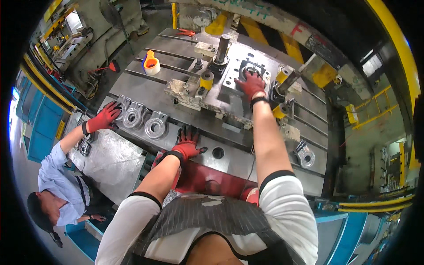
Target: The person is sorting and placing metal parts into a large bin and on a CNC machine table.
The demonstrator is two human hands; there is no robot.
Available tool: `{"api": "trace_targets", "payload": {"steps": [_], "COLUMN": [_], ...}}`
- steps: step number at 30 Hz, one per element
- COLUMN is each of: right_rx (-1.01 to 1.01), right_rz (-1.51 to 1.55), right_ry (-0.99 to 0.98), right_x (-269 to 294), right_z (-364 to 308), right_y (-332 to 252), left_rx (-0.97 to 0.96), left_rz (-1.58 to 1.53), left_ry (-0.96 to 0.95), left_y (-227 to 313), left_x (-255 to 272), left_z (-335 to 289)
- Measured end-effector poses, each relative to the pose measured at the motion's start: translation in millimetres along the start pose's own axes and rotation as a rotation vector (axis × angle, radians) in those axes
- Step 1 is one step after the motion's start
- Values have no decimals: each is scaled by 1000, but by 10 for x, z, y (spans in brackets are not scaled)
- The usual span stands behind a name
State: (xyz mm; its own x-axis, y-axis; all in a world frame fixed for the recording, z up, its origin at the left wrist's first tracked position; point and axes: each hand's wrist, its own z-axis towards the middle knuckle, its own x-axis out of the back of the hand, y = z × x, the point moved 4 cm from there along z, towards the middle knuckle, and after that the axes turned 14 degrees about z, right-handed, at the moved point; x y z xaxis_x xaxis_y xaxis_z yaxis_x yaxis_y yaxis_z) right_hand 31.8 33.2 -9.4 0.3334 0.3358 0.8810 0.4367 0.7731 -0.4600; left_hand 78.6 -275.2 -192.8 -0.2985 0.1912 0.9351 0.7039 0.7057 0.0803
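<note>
My right hand point(253, 85), in a red glove with dark fingertips, reaches onto the die plate point(237, 53). Its fingers are bent over a ringed metal part point(251, 69) seated there, partly hidden beneath them. Lower and to the left, my left hand point(187, 146), gloved alike, rests flat with fingers spread on the front edge of the steel press bed point(238, 162). It holds nothing. Just left of it lies a silvery ringed metal part point(155, 125), beside a similar ringed part point(133, 116).
At left a co-worker's red-gloved hand point(106, 117) touches another ringed part point(122, 107). Guide posts point(222, 48) and yellow cylinders point(206, 80) rise around the die. An orange-and-white tape roll point(151, 65) sits farther back. One more ringed part point(304, 155) lies right.
</note>
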Motion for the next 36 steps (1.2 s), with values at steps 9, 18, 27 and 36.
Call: {"api": "trace_targets", "payload": {"steps": [9, 18, 27, 36], "right_rx": [211, -419, -101, -617], "right_rz": [955, 934, 1099, 1379], "right_ry": [117, 611, -119, -11], "right_x": [76, -112, -1528, -858], "right_z": [-1643, -4651, -5456, -5246], "right_y": [509, 2345, 3115, 2419], "left_rx": [-12, -297, -463, -61], "left_rz": [-33, -1763, -629, -502], "left_ry": [30, -107, 390, 127], "left_y": [-137, -1064, -1555, -1923], "left_x": [-156, 145, -1209, -2197], "left_z": [114, -523, -1483, -1266]}}
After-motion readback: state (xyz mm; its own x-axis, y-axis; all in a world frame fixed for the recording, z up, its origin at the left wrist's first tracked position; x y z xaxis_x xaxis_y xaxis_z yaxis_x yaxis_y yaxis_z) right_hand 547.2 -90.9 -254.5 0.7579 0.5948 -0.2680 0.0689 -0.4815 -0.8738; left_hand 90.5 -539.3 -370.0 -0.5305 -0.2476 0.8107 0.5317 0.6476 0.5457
